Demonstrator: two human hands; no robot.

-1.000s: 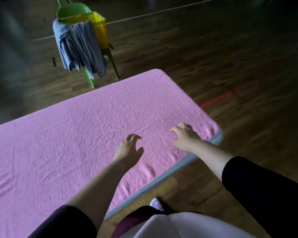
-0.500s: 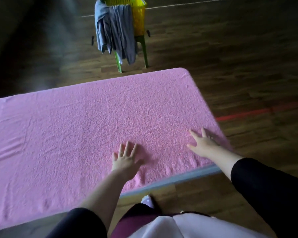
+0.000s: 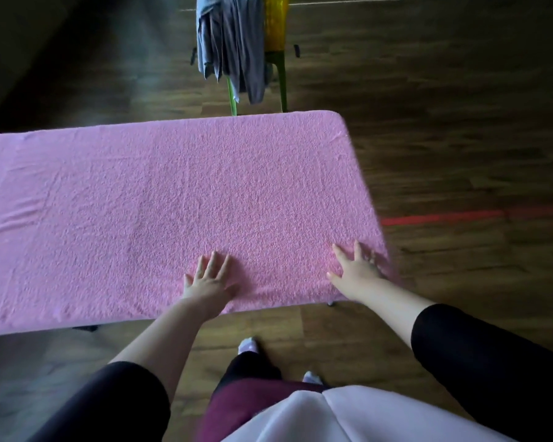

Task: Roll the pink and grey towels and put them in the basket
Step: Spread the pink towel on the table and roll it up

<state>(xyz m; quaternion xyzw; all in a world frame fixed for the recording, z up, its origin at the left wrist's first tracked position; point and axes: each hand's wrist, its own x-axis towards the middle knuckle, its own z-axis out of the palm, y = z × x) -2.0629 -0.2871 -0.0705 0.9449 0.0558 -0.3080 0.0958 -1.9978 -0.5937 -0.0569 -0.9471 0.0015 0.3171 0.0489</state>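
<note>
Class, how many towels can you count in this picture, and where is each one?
2. The pink towel lies spread flat in the foreground. The grey towel hangs over the yellow basket behind it. Others may be hidden inside the basket.

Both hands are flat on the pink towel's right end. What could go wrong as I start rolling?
The pink towel has creases toward its left end; rolled in, they could leave the roll lumpy.
The left hand and right hand press only near the front right corner, so the far edge may lag and the roll skew.
The grey towel hangs loosely over the yellow basket and might slip off when the roll goes in.
</note>
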